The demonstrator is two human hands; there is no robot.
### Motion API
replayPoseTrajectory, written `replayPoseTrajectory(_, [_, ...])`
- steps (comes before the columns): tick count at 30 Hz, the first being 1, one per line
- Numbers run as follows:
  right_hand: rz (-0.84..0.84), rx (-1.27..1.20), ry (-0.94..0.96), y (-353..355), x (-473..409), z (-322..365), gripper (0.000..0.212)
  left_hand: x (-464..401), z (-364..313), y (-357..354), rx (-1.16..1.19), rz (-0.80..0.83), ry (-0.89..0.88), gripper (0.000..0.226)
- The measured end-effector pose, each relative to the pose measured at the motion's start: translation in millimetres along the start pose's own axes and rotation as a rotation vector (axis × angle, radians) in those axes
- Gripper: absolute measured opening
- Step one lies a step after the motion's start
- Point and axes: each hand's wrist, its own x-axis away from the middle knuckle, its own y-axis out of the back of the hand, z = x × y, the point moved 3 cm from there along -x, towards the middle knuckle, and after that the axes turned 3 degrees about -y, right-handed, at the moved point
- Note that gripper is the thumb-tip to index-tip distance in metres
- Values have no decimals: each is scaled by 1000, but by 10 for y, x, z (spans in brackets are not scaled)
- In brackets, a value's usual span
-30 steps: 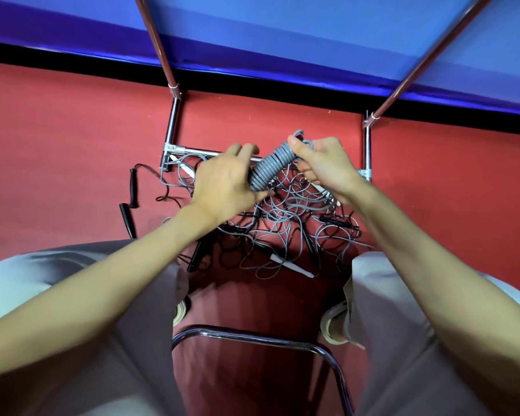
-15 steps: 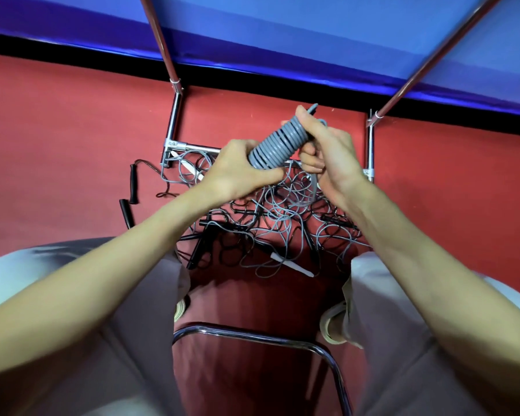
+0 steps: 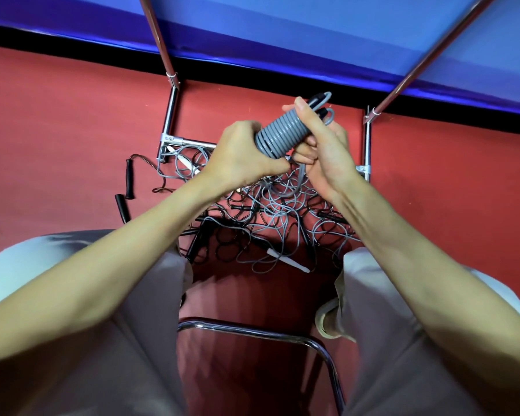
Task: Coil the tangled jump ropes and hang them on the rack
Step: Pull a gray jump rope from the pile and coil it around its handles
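A grey jump rope wound into a tight coil [image 3: 282, 135] is held up between both hands, above the floor. My left hand [image 3: 240, 157] grips the coil's lower end. My right hand [image 3: 321, 145] grips the upper end, thumb over the top turns, where dark handle tips and a small grey loop stick out. A loose grey strand hangs down from the coil into the tangled pile of grey and black ropes [image 3: 270, 217] on the red floor. The chrome rack's base [image 3: 174, 141] stands behind the pile, its two uprights rising out of view.
Two black handles [image 3: 128, 178] of another rope lie on the floor at the left. A white handle [image 3: 285, 261] lies near the pile's front. A chrome chair frame [image 3: 252, 331] curves between my knees. A blue wall with black skirting [image 3: 282, 85] lies beyond the rack.
Both hands have lifted the coil higher and a little toward the rack. My right hand has shifted its grip further over the coil's upper end.
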Motion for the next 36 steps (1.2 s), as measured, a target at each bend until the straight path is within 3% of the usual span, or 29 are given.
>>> replayPoseTrajectory(5, [-66,76,-16,-1,-37,-138,27,-11,40,5,-249,-37,-38,32])
replayPoseTrajectory(9, [-140,274,-32,42,-94,-189,34,-12,157,9,-376,-67,-33,37])
replayPoseTrajectory(14, [-37,465,-69,100,-117,-74,36,-15,192,42,-409,-70,-37,42])
replayPoseTrajectory(18, [81,455,-54,154,-126,28,28,-41,211,140,-376,-127,-29,42])
replayPoseTrajectory(24, [137,604,14,218,-184,93,24,-17,182,180,-338,-170,-65,42])
replayPoseTrajectory(27, [134,677,-8,262,-175,103,12,2,194,200,-363,-201,-80,41])
replayPoseTrajectory(31, [67,1038,153,210,-151,83,21,7,213,240,-490,-232,-66,43])
replayPoseTrajectory(33, [111,1354,255,140,-81,85,16,-1,212,251,-580,-207,-21,43])
replayPoseTrajectory(36, [217,1673,263,110,8,58,15,4,262,194,-707,-107,0,41])
